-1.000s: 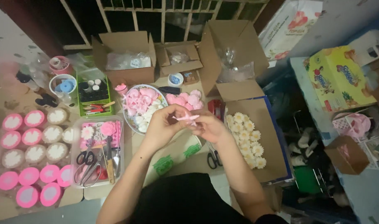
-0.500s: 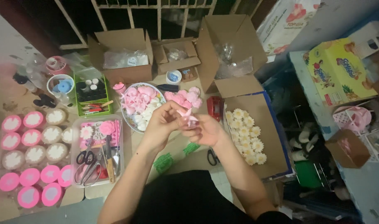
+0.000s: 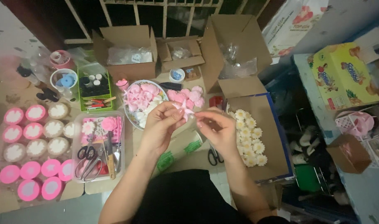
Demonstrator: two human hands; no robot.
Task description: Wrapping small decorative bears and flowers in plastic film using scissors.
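While both hands are raised above the cluttered work surface, a small pale pink flower-shaped ornament with pointed petals (image 3: 184,108) is held between them, just in front of the round bowl of pink and white flowers (image 3: 132,118). The left hand (image 3: 162,124) is seen with fingertips closed on the ornament's left side; the right hand (image 3: 216,126) is curled with thumb and forefinger pinched together just right of it, though whether they touch the petals or a fine thread cannot be told. The piece is judged to be very light, soft and easily creased, so a gentle pinch at its centre or base, not the petal tips, is advised. To the right, a shallow cardboard tray of white daisy-like flowers (image 3: 249,137) is seen; to the left, a clear plastic tray with scissors (image 3: 96,149).
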